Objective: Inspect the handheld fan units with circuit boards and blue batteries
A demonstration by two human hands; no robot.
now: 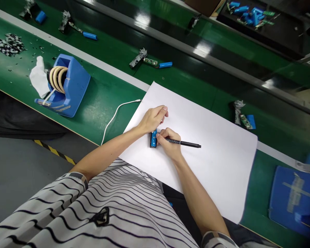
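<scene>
Well – right hand (171, 145) clasps black pen (189, 144), left hand (153, 118) (curled, grip unclear) by battery (153, 140)

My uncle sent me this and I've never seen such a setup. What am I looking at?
There is no robot here: these are a person's bare hands, seen in a single picture from a camera worn on the head, looking forward and down. The striped shirt below is the wearer's.

A large sheet of white paper lies on a green bench. The right hand holds a black pen. Between the hands is a blue cylinder in a dark casing. The left hand is at its far end; its grip is hard to make out.

To the left are a white cable and a blue tape dispenser. Beyond the paper lie small assemblies, one with a green circuit board and a blue cylinder.
</scene>
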